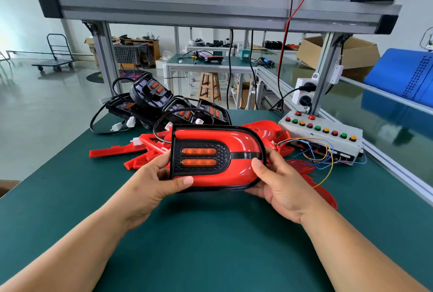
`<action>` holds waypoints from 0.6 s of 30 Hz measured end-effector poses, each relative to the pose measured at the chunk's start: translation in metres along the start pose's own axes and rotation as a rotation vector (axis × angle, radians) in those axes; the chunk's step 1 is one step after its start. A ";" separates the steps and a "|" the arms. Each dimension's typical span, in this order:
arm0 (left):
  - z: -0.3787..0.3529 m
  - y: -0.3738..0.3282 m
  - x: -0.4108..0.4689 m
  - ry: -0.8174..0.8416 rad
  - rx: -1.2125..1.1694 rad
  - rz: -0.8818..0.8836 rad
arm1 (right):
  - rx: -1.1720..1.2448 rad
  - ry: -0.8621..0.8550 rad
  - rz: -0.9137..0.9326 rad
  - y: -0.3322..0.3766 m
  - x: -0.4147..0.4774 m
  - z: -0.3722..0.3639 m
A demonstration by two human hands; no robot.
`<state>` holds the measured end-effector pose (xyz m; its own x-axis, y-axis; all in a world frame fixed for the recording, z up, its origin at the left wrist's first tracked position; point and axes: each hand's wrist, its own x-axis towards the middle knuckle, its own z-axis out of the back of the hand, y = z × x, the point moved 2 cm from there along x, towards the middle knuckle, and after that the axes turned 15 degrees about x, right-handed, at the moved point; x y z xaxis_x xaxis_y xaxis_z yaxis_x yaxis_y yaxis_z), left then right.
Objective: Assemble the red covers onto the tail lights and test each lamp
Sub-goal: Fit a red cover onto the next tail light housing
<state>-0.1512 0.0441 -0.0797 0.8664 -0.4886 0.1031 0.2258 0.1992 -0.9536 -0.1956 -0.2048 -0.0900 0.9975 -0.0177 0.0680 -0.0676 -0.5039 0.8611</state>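
My left hand (161, 181) holds the left end of one tail light (218, 158) just above the green surface (210, 245). The thumb lies along the lower front edge and the fingers are curled behind, so the grip pinches the lamp. A red cover (225, 174) sits inside the lamp's black rim, around a dark panel with two amber lenses. My right hand (278, 184) pinches the right end the same way, thumb on the red gloss and fingers underneath.

I judge this to be the seating step. To do it well I would keep the fingers behind as backing and walk both thumbs round the rim, pressing evenly so no corner stands proud. I would keep the thumbs off the amber lenses. From this angle I cannot tell whether the far edge has fully snapped in.

Far left on the surface lies a heap of bare tail lights (164, 102), black with trailing cables and white plugs. Just behind the held lamp, loose red covers (131, 151) sprawl in a pile that runs under and past my right hand. To the right sits a pale test box (323, 134) with red, green and yellow buttons. Thin coloured wires (325, 153) spill from it towards the covers. Those wires and the cover pile lie in the path to the box and could snag the lamp.
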 end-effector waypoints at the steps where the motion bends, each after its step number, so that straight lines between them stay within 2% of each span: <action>1: 0.001 0.002 0.001 0.007 -0.004 0.005 | 0.021 0.011 -0.018 0.000 -0.001 -0.002; 8: 0.007 0.007 -0.002 0.129 -0.040 0.055 | -0.011 -0.006 0.042 -0.003 -0.001 -0.002; 18: 0.004 0.009 -0.001 0.083 -0.009 -0.042 | 0.000 0.003 0.015 -0.005 -0.001 -0.001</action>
<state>-0.1487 0.0497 -0.0875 0.8162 -0.5652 0.1195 0.2565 0.1693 -0.9516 -0.1963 -0.2012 -0.0939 0.9963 -0.0226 0.0828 -0.0830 -0.5037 0.8599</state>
